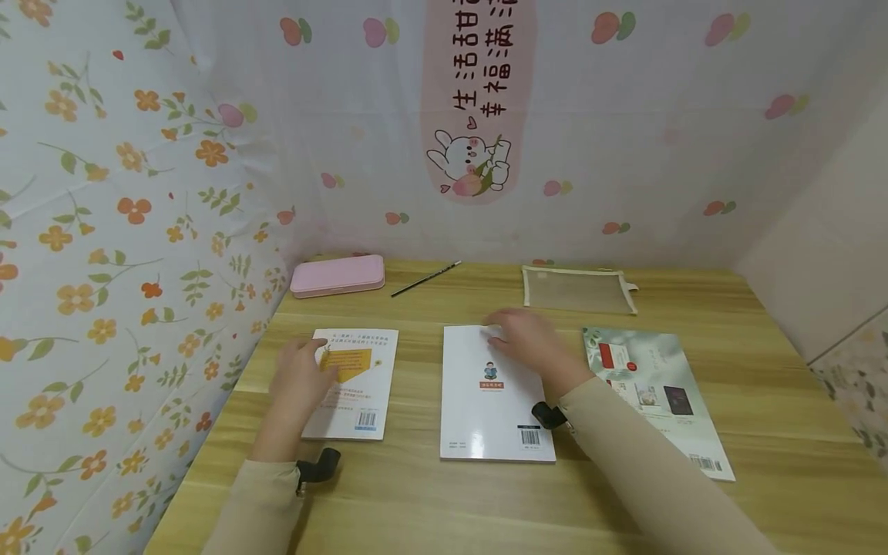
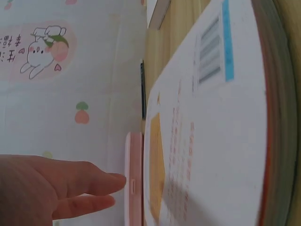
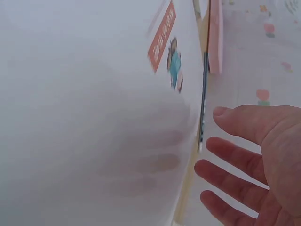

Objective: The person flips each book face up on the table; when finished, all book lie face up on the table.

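Three books lie in a row on the wooden table point(image 1: 430, 501). My left hand point(image 1: 305, 368) rests with straight fingers on the left edge of the left book point(image 1: 364, 385), white with an orange panel. The left wrist view shows that hand point(image 2: 89, 190) flat beside the same book point(image 2: 216, 132). My right hand point(image 1: 509, 330) hovers, fingers spread, over the far right corner of the middle white book point(image 1: 486, 401). In the right wrist view, the right hand point(image 3: 225, 160) casts a shadow on that book point(image 3: 94, 117). Neither hand holds anything.
A third, greenish book point(image 1: 659, 393) lies to the right. Along the back sit a pink pencil case point(image 1: 338, 275), a dark pencil point(image 1: 425, 279) and a mesh pouch point(image 1: 578, 289). Floral and patterned sheets wall the table at the left and back.
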Motion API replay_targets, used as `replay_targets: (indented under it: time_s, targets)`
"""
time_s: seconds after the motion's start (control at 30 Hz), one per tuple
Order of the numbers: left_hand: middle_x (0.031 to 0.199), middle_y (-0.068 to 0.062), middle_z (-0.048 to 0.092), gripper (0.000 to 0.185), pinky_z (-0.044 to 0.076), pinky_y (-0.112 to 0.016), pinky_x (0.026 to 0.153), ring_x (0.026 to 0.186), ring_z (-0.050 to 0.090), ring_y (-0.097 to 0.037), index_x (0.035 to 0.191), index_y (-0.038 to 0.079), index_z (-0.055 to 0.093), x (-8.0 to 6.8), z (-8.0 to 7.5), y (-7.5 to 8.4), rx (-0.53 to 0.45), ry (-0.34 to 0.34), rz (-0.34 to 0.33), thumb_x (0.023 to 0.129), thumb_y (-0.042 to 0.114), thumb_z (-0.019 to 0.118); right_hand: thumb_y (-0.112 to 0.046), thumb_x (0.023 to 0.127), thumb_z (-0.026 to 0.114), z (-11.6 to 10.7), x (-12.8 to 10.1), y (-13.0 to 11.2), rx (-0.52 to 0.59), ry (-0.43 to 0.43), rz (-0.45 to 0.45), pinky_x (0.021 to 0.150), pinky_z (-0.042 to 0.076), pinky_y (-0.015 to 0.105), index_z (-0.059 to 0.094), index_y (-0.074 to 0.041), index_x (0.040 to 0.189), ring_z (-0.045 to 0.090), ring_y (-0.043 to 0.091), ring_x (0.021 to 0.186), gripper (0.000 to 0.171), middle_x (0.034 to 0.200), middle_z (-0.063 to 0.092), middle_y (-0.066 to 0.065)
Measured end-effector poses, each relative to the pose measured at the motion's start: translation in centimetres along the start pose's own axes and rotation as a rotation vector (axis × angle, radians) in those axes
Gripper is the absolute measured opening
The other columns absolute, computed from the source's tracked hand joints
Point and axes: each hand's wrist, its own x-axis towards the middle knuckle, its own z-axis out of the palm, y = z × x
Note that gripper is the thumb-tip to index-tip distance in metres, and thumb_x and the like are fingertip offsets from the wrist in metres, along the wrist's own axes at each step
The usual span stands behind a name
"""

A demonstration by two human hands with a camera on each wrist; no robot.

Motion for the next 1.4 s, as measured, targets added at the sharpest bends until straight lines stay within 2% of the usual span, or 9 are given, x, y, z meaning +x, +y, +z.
replay_targets:
  time_s: [0.1,0.23,0.47,0.6,0.7,0.87,1.07,1.4]
  targets:
    - [0.149,-0.033,0.044,0.061,0.045,-0.065,0.102,0.137,0.037,-0.054,0.145,-0.001,0.054,-0.2,-0.1,-1.0,0.031,-0.03,-0.024,0.094,0.026,0.073,-0.023,0.097,0.073,0.5,1.1,-1.0,0.052,-0.034,-0.011,0.106,0.051,0.047,0.072,-0.012,0.127,0.064,0.03,0.127,0.032,0.134,0.07,0.009]
    - [0.144,-0.037,0.048,0.067,0.047,-0.063,0.098,0.133,0.041,-0.056,0.144,-0.001,0.054,-0.3,-0.5,-2.1,0.076,-0.067,-0.018,0.092,0.035,0.075,-0.025,0.097,0.072,1.0,2.3,-2.6,0.076,-0.067,-0.023,0.109,0.049,0.046,0.072,-0.015,0.128,0.062,0.028,0.13,0.032,0.137,0.068,0.006]
    - [0.137,-0.038,0.054,0.062,0.053,-0.062,0.082,0.124,0.048,-0.059,0.137,0.0,0.061,-0.6,-1.8,-3.5,0.1,-0.138,-0.039,0.085,0.027,0.08,-0.021,0.097,0.072,2.1,4.3,-5.3,0.127,-0.08,-0.121,0.112,0.047,0.043,0.072,-0.014,0.127,0.059,0.028,0.132,0.031,0.136,0.067,0.007]
    - [0.122,-0.03,0.062,0.063,0.052,-0.047,0.071,0.102,0.057,-0.043,0.135,0.001,0.063,-0.8,-2.1,-4.0,0.065,-0.177,-0.034,0.076,0.013,0.082,-0.014,0.095,0.074,3.0,5.1,-6.3,0.188,-0.099,-0.156,0.112,0.046,0.043,0.072,-0.01,0.126,0.06,0.029,0.13,0.032,0.134,0.067,0.01]
    - [0.117,-0.026,0.065,0.062,0.051,-0.04,0.067,0.089,0.06,-0.031,0.132,0.001,0.064,-1.1,-2.1,-4.2,0.041,-0.212,-0.03,0.074,0.007,0.084,-0.012,0.094,0.075,3.8,5.5,-6.8,0.219,-0.115,-0.157,0.113,0.045,0.043,0.071,-0.008,0.127,0.059,0.03,0.13,0.034,0.134,0.066,0.012]
    - [0.12,-0.026,0.068,0.057,0.052,-0.041,0.071,0.088,0.063,-0.028,0.129,0.001,0.065,-1.7,-2.2,-4.5,0.028,-0.266,-0.049,0.075,0.004,0.083,-0.015,0.097,0.073,4.7,6.1,-7.6,0.203,-0.141,-0.165,0.119,0.039,0.043,0.066,-0.008,0.135,0.051,0.032,0.139,0.039,0.142,0.06,0.014]
    - [0.113,-0.021,0.068,0.058,0.052,-0.045,0.078,0.093,0.062,-0.03,0.128,0.001,0.064,-2.0,-2.1,-4.6,-0.006,-0.265,-0.054,0.074,0.003,0.085,-0.012,0.098,0.07,4.9,6.7,-8.4,0.21,-0.167,-0.174,0.12,0.039,0.044,0.06,-0.007,0.141,0.05,0.033,0.14,0.045,0.147,0.055,0.016]
    - [0.115,-0.022,0.068,0.071,0.052,-0.047,0.082,0.094,0.062,-0.03,0.134,0.002,0.06,-2.2,-2.2,-4.7,0.002,-0.291,-0.068,0.069,0.0,0.087,-0.01,0.098,0.07,5.6,7.5,-9.0,0.198,-0.182,-0.183,0.12,0.038,0.043,0.062,-0.011,0.14,0.048,0.032,0.143,0.043,0.149,0.055,0.014]
